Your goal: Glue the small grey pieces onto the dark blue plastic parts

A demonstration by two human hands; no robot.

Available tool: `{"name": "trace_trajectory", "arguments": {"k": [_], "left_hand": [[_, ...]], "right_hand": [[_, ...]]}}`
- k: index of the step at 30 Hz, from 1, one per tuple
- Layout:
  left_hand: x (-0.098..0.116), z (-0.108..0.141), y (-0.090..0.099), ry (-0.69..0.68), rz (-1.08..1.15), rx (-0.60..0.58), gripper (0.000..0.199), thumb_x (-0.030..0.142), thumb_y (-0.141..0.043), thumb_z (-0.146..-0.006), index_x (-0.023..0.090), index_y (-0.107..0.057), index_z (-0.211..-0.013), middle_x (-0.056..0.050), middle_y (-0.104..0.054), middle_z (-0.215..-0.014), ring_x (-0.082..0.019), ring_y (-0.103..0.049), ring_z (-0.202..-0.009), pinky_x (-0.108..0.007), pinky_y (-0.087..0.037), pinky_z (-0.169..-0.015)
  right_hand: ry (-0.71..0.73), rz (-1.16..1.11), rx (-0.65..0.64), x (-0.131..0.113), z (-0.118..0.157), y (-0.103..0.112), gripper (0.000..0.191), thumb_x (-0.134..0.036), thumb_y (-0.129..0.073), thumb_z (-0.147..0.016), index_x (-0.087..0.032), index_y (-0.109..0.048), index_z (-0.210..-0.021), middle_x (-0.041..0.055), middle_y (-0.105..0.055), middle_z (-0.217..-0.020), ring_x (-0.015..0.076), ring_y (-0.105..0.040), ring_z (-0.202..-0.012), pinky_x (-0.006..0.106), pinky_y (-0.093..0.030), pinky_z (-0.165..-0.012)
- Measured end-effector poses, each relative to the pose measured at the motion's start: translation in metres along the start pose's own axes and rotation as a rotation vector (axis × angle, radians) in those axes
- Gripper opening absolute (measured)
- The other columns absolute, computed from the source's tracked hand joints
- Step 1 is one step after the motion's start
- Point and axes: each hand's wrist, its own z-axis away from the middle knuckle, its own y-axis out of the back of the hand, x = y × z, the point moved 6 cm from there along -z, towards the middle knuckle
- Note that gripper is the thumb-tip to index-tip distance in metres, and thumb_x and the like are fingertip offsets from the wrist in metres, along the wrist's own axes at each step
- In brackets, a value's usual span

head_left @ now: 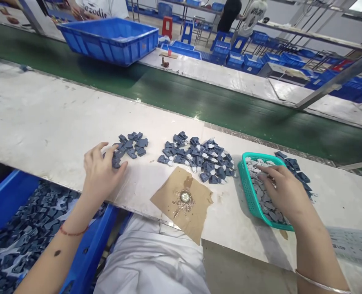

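Note:
My left hand (103, 173) rests at the near edge of a small group of dark blue plastic pieces (130, 146), its fingers spread and curved, thumb apart from the index finger. One piece lies between them, not visibly gripped. My right hand (283, 190) reaches into a green mesh basket (251, 201) of small flat grey-white parts (267, 202). Its thumb and index finger come close together at the parts; whatever they pinch is too small to make out. Between my hands lies a larger pile of dark blue pieces (199, 155), several with white parts on them.
Brown cardboard (165, 198) with a round metallic object (185, 197) lies before me. A blue crate (77, 261) of dark pieces stands lower left. More dark pieces (302, 176) lie behind the basket. Beyond the table runs a green conveyor (181, 102), with a large blue bin (113, 43) across it.

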Motion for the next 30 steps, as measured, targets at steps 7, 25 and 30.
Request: {"name": "trace_trajectory", "arguments": {"k": [7,25,30], "left_hand": [[-0.035,0.031,0.004,0.017,0.082,-0.119,0.037,0.041,-0.052,-0.099,0.025,-0.057,-0.132,-0.008,-0.059,-0.126,-0.039,-0.051,-0.126,-0.055,-0.038,-0.113],[0.041,0.058,-0.002,0.581,0.969,-0.225,0.038,0.049,-0.076,-0.08,0.023,-0.064,-0.104,-0.004,-0.076,-0.097,-0.014,-0.064,-0.061,-0.025,-0.047,-0.049],[0.071,0.069,-0.029,0.677,1.126,-0.433,0.043,0.044,-0.083,-0.075,0.02,-0.069,-0.107,-0.006,-0.074,-0.096,-0.013,-0.064,-0.062,-0.022,-0.051,-0.051]], "right_hand": [[-0.209,-0.291,0.023,-0.02,-0.01,0.009,0.036,-0.054,-0.059,-0.093,-0.024,-0.077,-0.098,0.0141,-0.074,-0.1,0.0304,-0.069,-0.081,0.043,-0.053,-0.07],[-0.199,-1.625,-0.557,-0.148,-0.012,-0.064,0.024,-0.037,-0.079,-0.086,-0.022,-0.079,-0.104,0.0073,-0.08,-0.096,0.0145,-0.075,-0.084,0.025,-0.062,-0.078],[-0.246,-1.556,-0.527,-0.146,-0.004,-0.075,0.026,-0.031,-0.088,-0.075,-0.023,-0.081,-0.099,0.0037,-0.078,-0.082,0.0114,-0.071,-0.071,0.022,-0.059,-0.07]]}}
